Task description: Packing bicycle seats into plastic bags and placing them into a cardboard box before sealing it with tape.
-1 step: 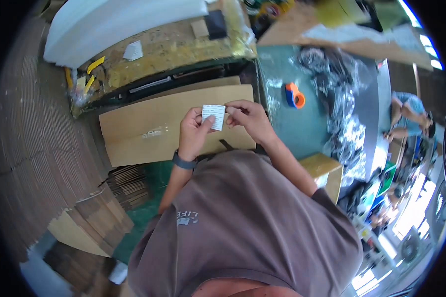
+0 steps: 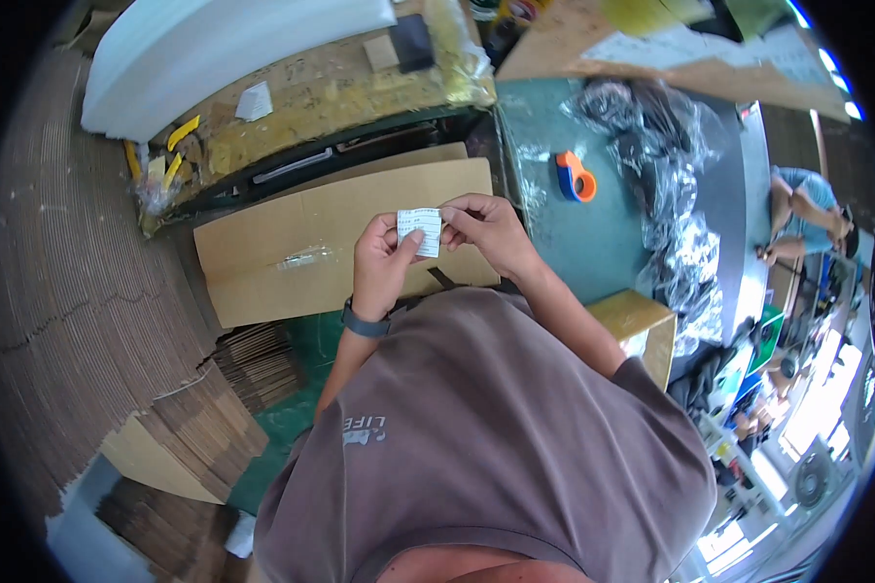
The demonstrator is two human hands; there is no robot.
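A small white printed label (image 2: 427, 222) is held up in front of my body. My left hand (image 2: 378, 264) is closed on it, thumb across its face and fingers behind. At the label's upper right corner, my right hand (image 2: 491, 235) pinches the edge between thumb and forefinger. Beneath both hands lies a flat brown cardboard box (image 2: 345, 209), with a shiny strip of clear tape on its left part. A dark band is around my left wrist.
An orange and blue tape dispenser (image 2: 576, 179) sits on the green table (image 2: 544, 126) beside crumpled clear plastic (image 2: 666, 146). A worn workbench (image 2: 311, 97) stands ahead with white foam sheet (image 2: 224, 49). Stacked cardboard (image 2: 87, 262) fills the left. Another person (image 2: 802, 209) is at far right.
The view has shifted slightly, so the surroundings sit a little differently. Both hands keep their hold on the label, which is tilted a little differently.
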